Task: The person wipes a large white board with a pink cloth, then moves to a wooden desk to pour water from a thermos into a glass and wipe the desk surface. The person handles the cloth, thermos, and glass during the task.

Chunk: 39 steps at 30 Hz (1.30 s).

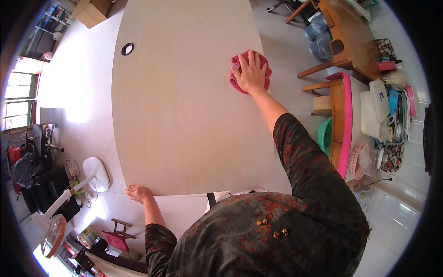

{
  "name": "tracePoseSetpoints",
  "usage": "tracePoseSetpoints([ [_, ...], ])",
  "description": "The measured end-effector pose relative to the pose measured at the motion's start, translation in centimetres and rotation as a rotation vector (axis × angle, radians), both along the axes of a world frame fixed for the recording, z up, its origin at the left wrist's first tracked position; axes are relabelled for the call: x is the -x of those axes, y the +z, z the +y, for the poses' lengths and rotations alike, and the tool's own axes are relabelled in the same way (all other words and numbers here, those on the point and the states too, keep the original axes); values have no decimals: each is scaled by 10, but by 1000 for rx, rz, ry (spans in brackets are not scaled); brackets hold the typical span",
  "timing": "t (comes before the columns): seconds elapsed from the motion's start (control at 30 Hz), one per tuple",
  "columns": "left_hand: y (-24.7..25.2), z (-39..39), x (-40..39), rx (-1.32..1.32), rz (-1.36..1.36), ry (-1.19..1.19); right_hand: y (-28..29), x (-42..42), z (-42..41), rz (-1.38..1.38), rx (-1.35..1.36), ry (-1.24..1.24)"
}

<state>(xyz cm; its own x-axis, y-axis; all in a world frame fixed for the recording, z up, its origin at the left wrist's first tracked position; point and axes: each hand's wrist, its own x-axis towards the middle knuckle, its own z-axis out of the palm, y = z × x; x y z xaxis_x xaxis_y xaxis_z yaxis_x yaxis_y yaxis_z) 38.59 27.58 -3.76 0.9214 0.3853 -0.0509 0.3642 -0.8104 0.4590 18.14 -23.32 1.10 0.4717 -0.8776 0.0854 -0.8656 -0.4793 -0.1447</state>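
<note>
A large pale wood-grain tabletop [187, 114] stretches out before me. My right hand [252, 73] lies spread, palm down, on a folded pink cloth [267, 78] at the right edge of the tabletop; part of the cloth reaches over that edge. My fingers are a little apart and the cloth is under them. At the near left corner, my left hand [138, 194] rests on the table's edge, thumb and fingers around the corner. Near the far left edge is a black-rimmed round cable hole [127, 49] in the top.
A white standing fan [96, 174] is at the left, near a black chair [38, 138]. On the right stand a wooden desk [356, 38] and a pink-edged counter [347, 131] with containers. A green basin [324, 137] sits beneath the counter. A cardboard box [90, 13] lies far left.
</note>
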Motion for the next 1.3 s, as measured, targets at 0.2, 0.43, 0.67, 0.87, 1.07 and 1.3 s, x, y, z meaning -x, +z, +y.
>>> tracePoseSetpoints([
  [0.2,-17,13,2,-40,-119,13,-5,-22,-32,9,30,20],
  [0.43,-15,11,0,166,-72,12,-3,-43,-33,42,22,-12],
  [0.67,6,-18,7,187,-94,31,-2,-48,51,29,26,292],
  [0.87,-9,-21,6,328,-33,-26,4,-18,153,-35,-20,396],
  [1.07,12,-22,5,397,214,-70,16,26,277,-50,-122,498],
  [1.3,33,-11,-43,89,346,-502,16,31,301,5,-246,460],
])
